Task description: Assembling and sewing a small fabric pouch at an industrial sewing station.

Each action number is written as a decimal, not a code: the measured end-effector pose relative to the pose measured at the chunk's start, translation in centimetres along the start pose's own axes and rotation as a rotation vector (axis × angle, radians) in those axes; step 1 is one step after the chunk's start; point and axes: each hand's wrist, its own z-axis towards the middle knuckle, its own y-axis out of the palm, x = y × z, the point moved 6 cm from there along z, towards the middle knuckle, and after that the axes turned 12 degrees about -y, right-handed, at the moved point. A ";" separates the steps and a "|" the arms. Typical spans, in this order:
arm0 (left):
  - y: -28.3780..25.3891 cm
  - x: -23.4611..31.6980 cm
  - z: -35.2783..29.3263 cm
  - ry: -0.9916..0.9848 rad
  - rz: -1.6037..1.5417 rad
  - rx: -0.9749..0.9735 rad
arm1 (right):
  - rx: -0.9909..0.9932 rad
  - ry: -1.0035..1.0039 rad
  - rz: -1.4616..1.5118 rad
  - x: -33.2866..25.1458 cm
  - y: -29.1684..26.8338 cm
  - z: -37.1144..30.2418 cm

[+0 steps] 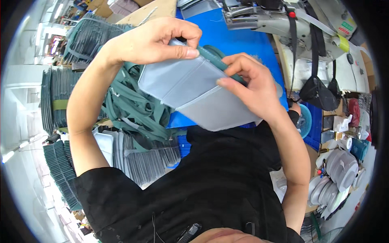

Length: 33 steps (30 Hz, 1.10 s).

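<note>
Here the left hand [156,40], fingers curled nearly closed, pinches the 11 o'clock corner of the pale grey folded fabric panel [194,95] held mid-frame, while the right hand [253,87] at its 3 o'clock grips the panel's edge together with a dark green strap [219,60].

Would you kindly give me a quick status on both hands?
Left hand and right hand pinch grey fabric panel. Green strap along its edge. Nothing blocking.
</note>
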 end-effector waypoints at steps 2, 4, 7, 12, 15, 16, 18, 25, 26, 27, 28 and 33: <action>0.0 -0.7 -1.0 0.021 -0.017 0.039 | -0.055 0.003 -0.056 -0.3 -0.5 -0.1; -0.2 -0.8 -2.0 0.054 -0.065 0.092 | -0.118 0.010 -0.112 -0.2 -0.3 -0.4; -0.5 -2.0 -3.0 -0.018 -0.202 0.149 | -0.052 0.070 0.090 0.9 -0.3 -1.0; -0.1 -3.5 -3.9 -0.084 -0.312 0.176 | -0.087 0.264 0.176 0.5 0.2 -0.5; 0.0 -3.7 -4.0 -0.085 -0.326 0.191 | -0.142 0.321 0.178 0.8 0.5 -0.8; 0.0 -3.7 -4.0 -0.072 -0.328 0.202 | -0.163 0.295 0.184 0.9 0.6 -0.9; 0.0 -3.7 -4.1 -0.079 -0.346 0.206 | -0.149 0.291 0.215 1.3 0.8 -1.2; 0.1 -4.1 -4.4 -0.053 -0.357 0.211 | -0.162 0.317 0.162 1.0 0.6 -1.3; 0.2 -4.1 -4.4 -0.054 -0.358 0.211 | -0.163 0.318 0.163 1.0 0.6 -1.4; 0.2 -4.3 -4.5 -0.074 -0.391 0.203 | -0.151 0.306 0.179 1.0 0.7 -1.5; 0.3 -4.5 -4.6 -0.094 -0.424 0.196 | -0.140 0.295 0.195 0.9 0.7 -1.5; 0.2 -5.0 -4.7 -0.118 -0.433 0.212 | -0.171 0.324 0.238 1.1 0.9 -1.6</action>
